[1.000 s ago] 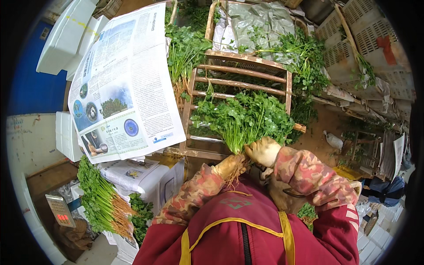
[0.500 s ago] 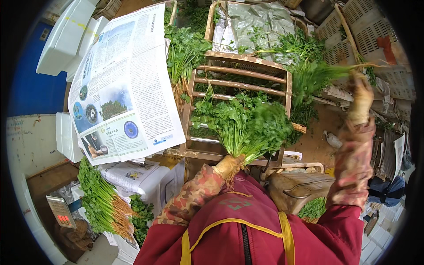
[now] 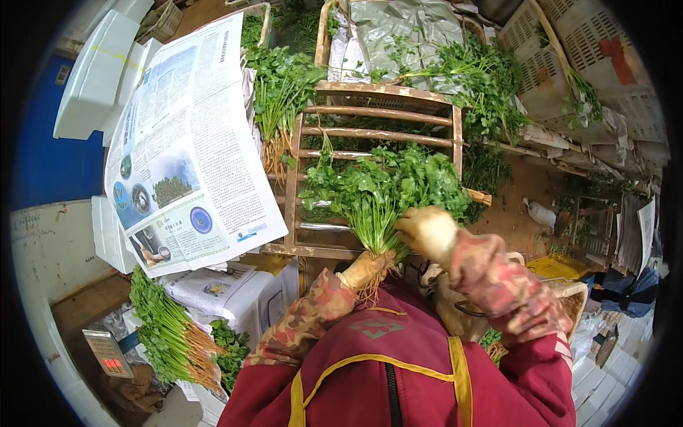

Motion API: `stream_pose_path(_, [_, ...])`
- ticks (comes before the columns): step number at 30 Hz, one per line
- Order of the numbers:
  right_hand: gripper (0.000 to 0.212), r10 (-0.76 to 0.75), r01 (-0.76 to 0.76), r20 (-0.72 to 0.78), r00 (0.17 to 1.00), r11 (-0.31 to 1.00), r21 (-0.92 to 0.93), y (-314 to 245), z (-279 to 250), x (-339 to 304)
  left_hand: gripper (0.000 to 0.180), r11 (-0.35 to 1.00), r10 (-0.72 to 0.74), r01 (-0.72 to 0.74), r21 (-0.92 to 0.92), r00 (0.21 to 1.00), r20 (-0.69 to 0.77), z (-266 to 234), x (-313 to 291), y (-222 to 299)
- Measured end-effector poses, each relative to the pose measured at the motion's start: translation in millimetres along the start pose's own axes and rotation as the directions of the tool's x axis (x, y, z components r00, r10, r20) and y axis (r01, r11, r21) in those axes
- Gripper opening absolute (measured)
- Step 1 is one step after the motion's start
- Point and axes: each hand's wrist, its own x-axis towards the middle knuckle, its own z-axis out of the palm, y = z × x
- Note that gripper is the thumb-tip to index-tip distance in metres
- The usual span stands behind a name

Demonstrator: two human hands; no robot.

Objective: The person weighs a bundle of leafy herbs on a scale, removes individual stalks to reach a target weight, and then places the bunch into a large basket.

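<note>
My gloved left hand [image 3: 368, 270] is wrapped round the root end of a bunch of coriander [image 3: 384, 199]. The leaves fan away from me over a brown metal rack [image 3: 459, 146], and thin roots hang below the fist. Just to the right of the stems is my gloved right hand [image 3: 429, 233], blurred, its fingertips close to or touching them. Whether those fingers hold anything is hidden. Camouflage sleeves cover both forearms.
Newspaper sheets [image 3: 192, 142] lie to the left, beside more coriander [image 3: 281, 96]. A rooted bunch [image 3: 174, 331] rests near a digital scale [image 3: 107, 352] at lower left. Loose greens [image 3: 487, 85] lie at the upper right, by plastic crates [image 3: 541, 64]. White foam boxes [image 3: 96, 78] stand far left.
My right hand has come from the far right, where it held a leafy stalk out, back beside the bunch. That stalk no longer shows in it. My left hand keeps its grip.
</note>
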Motion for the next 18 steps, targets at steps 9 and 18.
stream_pose_path(9, [0.021, -0.065, 0.109, 0.165, 0.984, 0.956, -0.274, -12.1, -10.5, 21.7, 0.034, 0.988, 0.062, -0.073, 0.133, 0.994, 0.084, -0.5, -0.5, -0.3])
stream_pose_path(18, [0.014, -0.279, 0.263, -0.009, 0.960, 0.913, -0.312, -3.9, 8.2, -1.4, 0.023, 0.993, 0.085, -0.106, 0.060, 0.955, 0.283, -10.1, 4.0, -1.0])
